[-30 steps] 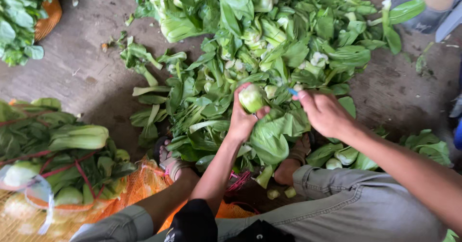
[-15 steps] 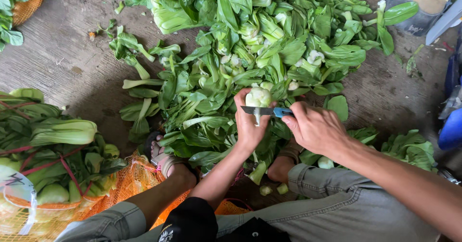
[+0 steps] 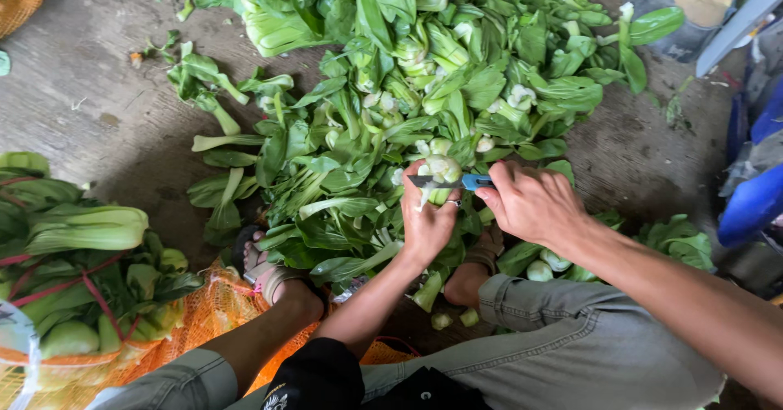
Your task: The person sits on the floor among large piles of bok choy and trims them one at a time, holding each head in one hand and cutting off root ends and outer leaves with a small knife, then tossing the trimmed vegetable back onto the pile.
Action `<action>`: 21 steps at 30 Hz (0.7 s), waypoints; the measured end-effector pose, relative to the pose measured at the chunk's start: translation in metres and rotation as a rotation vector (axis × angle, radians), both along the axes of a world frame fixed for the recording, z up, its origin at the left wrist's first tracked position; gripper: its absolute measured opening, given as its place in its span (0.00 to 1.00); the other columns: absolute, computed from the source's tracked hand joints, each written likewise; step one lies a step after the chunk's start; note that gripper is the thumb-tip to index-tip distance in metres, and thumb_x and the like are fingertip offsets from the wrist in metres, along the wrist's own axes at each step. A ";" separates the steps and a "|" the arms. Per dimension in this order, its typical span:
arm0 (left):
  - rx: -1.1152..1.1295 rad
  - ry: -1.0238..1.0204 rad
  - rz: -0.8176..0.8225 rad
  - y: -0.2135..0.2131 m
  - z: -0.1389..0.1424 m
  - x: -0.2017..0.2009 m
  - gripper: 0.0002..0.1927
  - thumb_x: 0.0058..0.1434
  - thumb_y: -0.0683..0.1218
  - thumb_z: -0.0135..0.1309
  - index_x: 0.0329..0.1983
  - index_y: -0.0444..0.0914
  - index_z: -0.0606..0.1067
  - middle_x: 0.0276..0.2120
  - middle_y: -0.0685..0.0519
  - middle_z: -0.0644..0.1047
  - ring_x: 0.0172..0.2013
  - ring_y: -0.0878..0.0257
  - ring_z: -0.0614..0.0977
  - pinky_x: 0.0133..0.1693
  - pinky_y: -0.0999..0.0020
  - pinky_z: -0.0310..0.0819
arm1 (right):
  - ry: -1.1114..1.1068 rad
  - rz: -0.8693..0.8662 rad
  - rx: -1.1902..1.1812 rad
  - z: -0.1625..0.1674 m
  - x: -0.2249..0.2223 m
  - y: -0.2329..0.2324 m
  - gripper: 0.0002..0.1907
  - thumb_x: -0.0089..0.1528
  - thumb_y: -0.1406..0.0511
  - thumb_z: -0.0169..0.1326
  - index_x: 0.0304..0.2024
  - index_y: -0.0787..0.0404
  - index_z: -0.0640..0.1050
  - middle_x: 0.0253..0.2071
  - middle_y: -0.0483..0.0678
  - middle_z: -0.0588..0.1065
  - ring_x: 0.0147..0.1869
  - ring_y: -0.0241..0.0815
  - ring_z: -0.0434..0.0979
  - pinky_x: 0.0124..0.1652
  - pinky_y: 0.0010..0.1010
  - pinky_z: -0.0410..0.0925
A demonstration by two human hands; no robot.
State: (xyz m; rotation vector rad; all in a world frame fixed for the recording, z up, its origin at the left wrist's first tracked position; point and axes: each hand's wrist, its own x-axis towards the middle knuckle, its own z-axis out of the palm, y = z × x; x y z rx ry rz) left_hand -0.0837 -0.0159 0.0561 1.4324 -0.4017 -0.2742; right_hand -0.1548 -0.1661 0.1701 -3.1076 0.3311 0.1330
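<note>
The left hand [image 3: 426, 222] is closed around a bok choy [image 3: 441, 170], fingers wrapped about its pale base so the stub end points up. The right hand [image 3: 532, 203] is closed on a knife [image 3: 444, 181] with a blue handle; its blade lies flat across the bok choy's base, touching it. Both hands meet just in front of the pile [image 3: 424, 75] — a wide heap of loose green leaves and heads spread on the concrete floor [image 3: 90, 75].

Left of the pile, well apart, an orange net sack [image 3: 188, 320] holds more bok choy bound with red string. Near the pile's front edge sits a sandalled foot [image 3: 273, 275], leaves lying over its toes. Small cut stubs [image 3: 453, 320] lie just in front of the pile, between the foot and the grey trouser leg [image 3: 571, 353]. Right of the pile — a blue container [image 3: 754, 202].
</note>
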 end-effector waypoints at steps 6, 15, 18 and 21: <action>0.011 -0.158 -0.046 0.008 0.019 -0.003 0.39 0.55 0.45 0.71 0.61 0.35 0.59 0.47 0.42 0.77 0.46 0.54 0.82 0.48 0.60 0.79 | -0.014 -0.480 0.070 -0.006 -0.020 -0.063 0.24 0.79 0.54 0.32 0.45 0.62 0.74 0.28 0.55 0.78 0.27 0.47 0.77 0.30 0.41 0.68; -0.171 -0.169 -0.430 0.011 0.011 0.015 0.35 0.61 0.39 0.61 0.70 0.36 0.60 0.60 0.43 0.70 0.60 0.53 0.74 0.64 0.61 0.67 | -0.299 -0.115 0.811 -0.018 -0.039 -0.024 0.13 0.69 0.61 0.54 0.51 0.62 0.74 0.30 0.39 0.71 0.33 0.28 0.68 0.32 0.23 0.64; -0.175 -0.224 -0.473 0.012 0.013 0.022 0.35 0.60 0.41 0.66 0.69 0.36 0.65 0.63 0.44 0.70 0.65 0.51 0.73 0.68 0.57 0.64 | -0.359 -0.218 0.692 0.004 -0.027 -0.010 0.21 0.62 0.62 0.62 0.55 0.61 0.74 0.24 0.42 0.65 0.27 0.33 0.63 0.26 0.27 0.60; -0.222 -0.210 -0.489 0.015 0.016 0.034 0.36 0.56 0.41 0.67 0.68 0.36 0.68 0.64 0.44 0.69 0.65 0.51 0.73 0.68 0.58 0.64 | -0.452 -0.327 0.518 0.020 -0.021 -0.003 0.21 0.63 0.66 0.60 0.58 0.62 0.72 0.25 0.46 0.68 0.26 0.38 0.68 0.27 0.34 0.63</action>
